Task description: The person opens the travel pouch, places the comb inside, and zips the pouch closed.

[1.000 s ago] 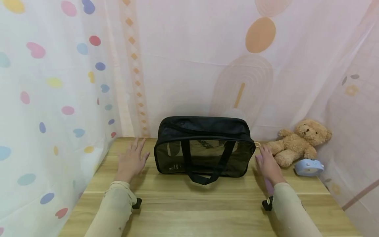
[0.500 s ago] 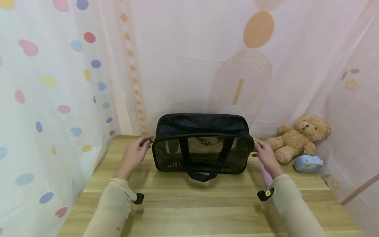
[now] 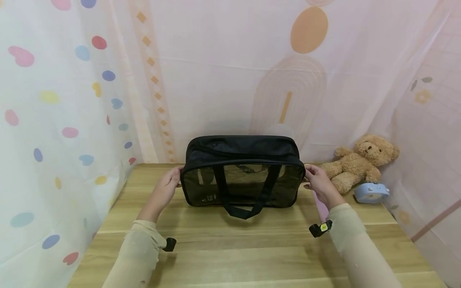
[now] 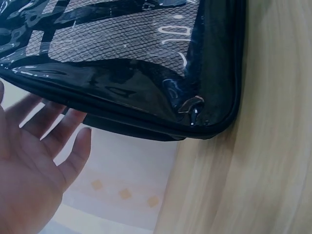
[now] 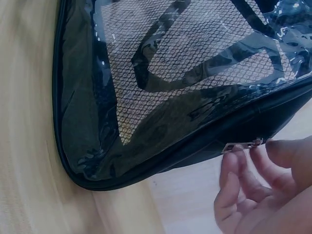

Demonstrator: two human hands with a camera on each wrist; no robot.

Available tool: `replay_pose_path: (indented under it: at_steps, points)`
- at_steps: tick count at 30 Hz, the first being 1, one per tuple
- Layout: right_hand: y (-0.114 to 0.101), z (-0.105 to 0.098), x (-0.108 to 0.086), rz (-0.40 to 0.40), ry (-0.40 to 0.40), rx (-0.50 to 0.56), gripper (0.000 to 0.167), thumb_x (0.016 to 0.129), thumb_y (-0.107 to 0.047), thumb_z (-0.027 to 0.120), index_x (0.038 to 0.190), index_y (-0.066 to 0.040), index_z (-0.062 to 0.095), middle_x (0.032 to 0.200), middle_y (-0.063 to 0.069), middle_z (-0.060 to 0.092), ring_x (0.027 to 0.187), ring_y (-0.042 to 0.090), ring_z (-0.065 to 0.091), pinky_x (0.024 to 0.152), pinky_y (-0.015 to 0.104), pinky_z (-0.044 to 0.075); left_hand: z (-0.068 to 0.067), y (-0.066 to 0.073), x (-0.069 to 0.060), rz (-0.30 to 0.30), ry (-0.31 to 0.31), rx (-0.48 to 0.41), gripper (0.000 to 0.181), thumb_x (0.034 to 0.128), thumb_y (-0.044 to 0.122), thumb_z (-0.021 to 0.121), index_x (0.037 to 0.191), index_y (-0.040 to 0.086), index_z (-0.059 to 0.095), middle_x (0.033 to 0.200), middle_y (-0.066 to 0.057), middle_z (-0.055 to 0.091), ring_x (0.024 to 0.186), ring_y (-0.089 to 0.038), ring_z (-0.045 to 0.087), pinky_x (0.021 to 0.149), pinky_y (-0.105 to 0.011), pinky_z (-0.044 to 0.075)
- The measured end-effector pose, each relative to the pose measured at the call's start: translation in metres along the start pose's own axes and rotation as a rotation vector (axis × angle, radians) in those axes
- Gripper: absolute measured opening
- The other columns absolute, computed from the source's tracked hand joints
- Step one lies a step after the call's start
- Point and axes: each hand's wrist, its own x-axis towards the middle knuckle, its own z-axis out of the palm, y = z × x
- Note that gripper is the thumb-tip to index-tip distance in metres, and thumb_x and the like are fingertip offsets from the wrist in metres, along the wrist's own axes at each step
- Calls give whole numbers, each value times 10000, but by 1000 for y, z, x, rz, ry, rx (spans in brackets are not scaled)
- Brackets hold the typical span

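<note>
Both hands have closed in on the bag's ends since a second ago, when the left lay spread well apart from it. That bag, a black fabric holdall with a see-through plastic front panel [image 3: 243, 182], stands upright toward the far side of the light wooden table [image 3: 245, 260], between the two hands. At its left end, the person's left hand [image 3: 166, 185] keeps its fingers loosely extended, the tips reaching behind the dark piped edge; its thumb is mostly cut off in the wrist view. At the upper right end, the right hand [image 3: 320, 183] pinches a small silver metal zip pull [image 5: 238, 146] between thumb and fingers. Two black webbing straps run down the front panel and join in a drooping handle [image 3: 239, 213] near the tabletop. Through the clear plastic, fine pale mesh [image 5: 134, 83] shows in the wrist views. A flat lilac item [image 3: 321, 209] lies partly under the right wrist. Farther right, a fluffy tan teddy bear [image 3: 363, 162] leans back by a pale printed curtain [image 3: 216, 92], and a light-blue rounded clock [image 3: 371, 193] stands just beside it.
</note>
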Motion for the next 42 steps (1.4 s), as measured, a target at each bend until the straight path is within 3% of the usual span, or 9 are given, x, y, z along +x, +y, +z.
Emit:
replay_pose_path:
  at_steps: [3, 10, 15, 20, 26, 31, 37, 42]
  points:
    - [-1, -1, 1, 14, -49, -1, 155, 1111, -219, 430, 1157, -98, 515, 932, -25, 546, 865, 168, 570, 715, 308, 460, 2, -1, -4, 14, -19, 3, 580, 1123, 362, 250, 1473, -56, 449, 1399, -282, 548, 1198, -412, 570, 956, -560, 494]
    - [-2, -3, -3, 21, -141, 74, 77, 1116, -104, 370, 1090, -84, 440, 922, 0, 486, 868, 196, 469, 747, 332, 402, 9, -9, -4, -28, -69, 142, 529, 1048, 401, 574, 1444, 55, 529, 1358, -205, 604, 1204, -371, 601, 893, -502, 539]
    - [-4, -2, -3, 67, -144, 52, 145, 1117, -151, 397, 1012, -83, 471, 916, 15, 500, 888, 205, 501, 731, 314, 433, 12, -7, -7, -31, -37, 184, 471, 1049, 394, 574, 1395, 74, 575, 1377, -204, 600, 1116, -373, 651, 835, -492, 549]
    - [0, -2, -3, 99, -171, 82, 159, 1122, -180, 385, 1060, -82, 494, 893, 1, 534, 843, 160, 530, 733, 309, 444, 15, 2, -8, 47, 13, 246, 455, 1052, 312, 590, 1396, 16, 558, 1292, -241, 637, 1029, -393, 680, 826, -514, 569]
    - [3, -5, -3, 106, -198, 231, 127, 1120, -185, 398, 1065, -90, 461, 876, 2, 456, 752, 124, 421, 693, 276, 411, 18, 7, -7, 144, 85, 253, 356, 1025, 183, 639, 1328, -2, 604, 1216, -224, 680, 1075, -395, 669, 793, -511, 579]
    - [3, -10, -4, 158, -173, 352, 182, 1108, -151, 433, 1020, -117, 589, 899, 8, 568, 761, 114, 521, 678, 247, 486, 18, 5, -6, 167, 94, 247, 331, 1014, 150, 647, 1313, 10, 616, 1207, -220, 689, 1058, -389, 682, 761, -513, 583]
    - [-4, -11, -4, 199, -182, 303, 195, 1118, -150, 383, 1102, -75, 562, 886, 15, 602, 777, 108, 587, 649, 211, 500, 17, 4, -7, 149, 87, 233, 319, 1022, 172, 637, 1294, 7, 620, 1204, -222, 687, 1065, -393, 678, 782, -526, 581]
    - [-7, -15, -3, 198, -126, 237, 191, 1096, -115, 451, 1219, 12, 524, 844, 14, 620, 717, 74, 605, 604, 174, 492, 16, 5, -7, 142, 73, 241, 318, 1023, 197, 637, 1287, 19, 623, 1222, -214, 683, 1066, -385, 683, 790, -525, 583]
